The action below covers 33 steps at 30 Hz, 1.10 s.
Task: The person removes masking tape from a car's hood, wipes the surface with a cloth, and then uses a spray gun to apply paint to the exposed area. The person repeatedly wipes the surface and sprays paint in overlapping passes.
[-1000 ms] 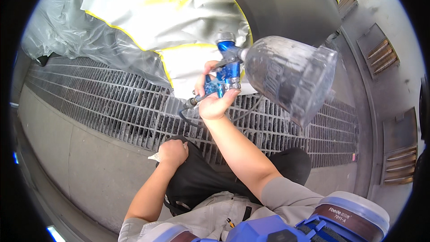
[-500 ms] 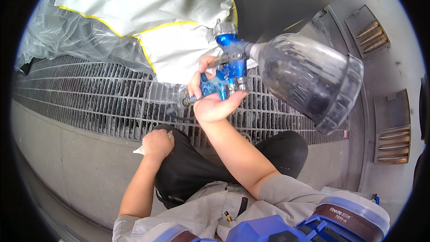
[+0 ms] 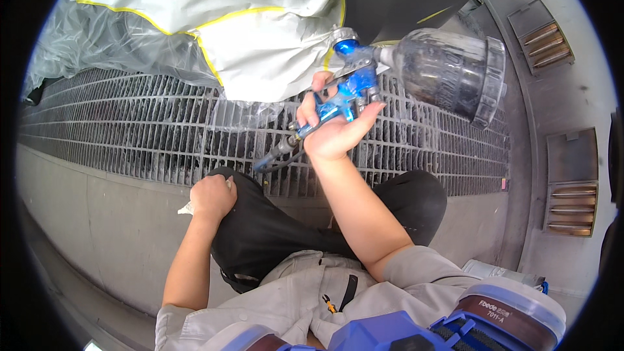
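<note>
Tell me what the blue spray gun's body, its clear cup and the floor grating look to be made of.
Blue spray gun body: probably metal with a glossy blue coating, going by its sharp highlights. Clear cup: likely translucent plastic, hazed with grey residue, since you can see through it. Floor grating: apparently steel bars, dull and crusted with pale overspray.

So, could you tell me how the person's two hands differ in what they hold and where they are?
The right hand is raised over the floor grating, gripping a blue spray gun with a clear cup; the left hand rests low on the black-trousered knee, fisted around a scrap of white paper or cloth. Both are bare.
</note>
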{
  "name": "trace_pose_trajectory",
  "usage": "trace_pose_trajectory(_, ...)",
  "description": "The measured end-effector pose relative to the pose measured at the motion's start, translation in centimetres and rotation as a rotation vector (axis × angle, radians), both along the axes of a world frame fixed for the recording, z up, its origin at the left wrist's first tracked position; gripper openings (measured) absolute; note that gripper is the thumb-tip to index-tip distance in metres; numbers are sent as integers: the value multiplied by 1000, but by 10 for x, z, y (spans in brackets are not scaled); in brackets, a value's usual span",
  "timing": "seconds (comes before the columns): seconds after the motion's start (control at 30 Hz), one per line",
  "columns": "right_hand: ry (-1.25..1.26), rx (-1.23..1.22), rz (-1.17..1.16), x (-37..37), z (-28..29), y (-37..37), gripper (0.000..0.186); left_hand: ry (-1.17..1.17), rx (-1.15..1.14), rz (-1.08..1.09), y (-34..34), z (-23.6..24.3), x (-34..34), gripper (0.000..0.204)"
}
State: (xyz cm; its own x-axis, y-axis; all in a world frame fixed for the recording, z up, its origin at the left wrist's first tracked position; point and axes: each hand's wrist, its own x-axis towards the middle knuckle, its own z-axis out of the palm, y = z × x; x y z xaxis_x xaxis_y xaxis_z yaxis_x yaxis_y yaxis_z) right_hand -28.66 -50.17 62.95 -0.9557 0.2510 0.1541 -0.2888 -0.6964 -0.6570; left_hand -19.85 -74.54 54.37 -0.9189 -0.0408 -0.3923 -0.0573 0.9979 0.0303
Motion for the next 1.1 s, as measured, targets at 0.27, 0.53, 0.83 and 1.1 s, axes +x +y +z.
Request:
trace_pose_trajectory(0.27, -447, -80, -214, 14, -34, 17, 84, 36, -1, -23, 1, -5, -2, 49)
trace_pose_trajectory(0.53, -406, -23, -167, 23, -37, 50, 78, -6, -6, -31, 9, -5, -10, 49)
trace_pose_trajectory(0.83, -313, 53, -168, 34, 51, 55, 79, -60, 35, -47, 23, -8, -30, 46)
trace_pose_trajectory(1.1, 14, 177, 146, 52, 95, 77, 88, -81, 33, -99, 33, -15, -41, 49)
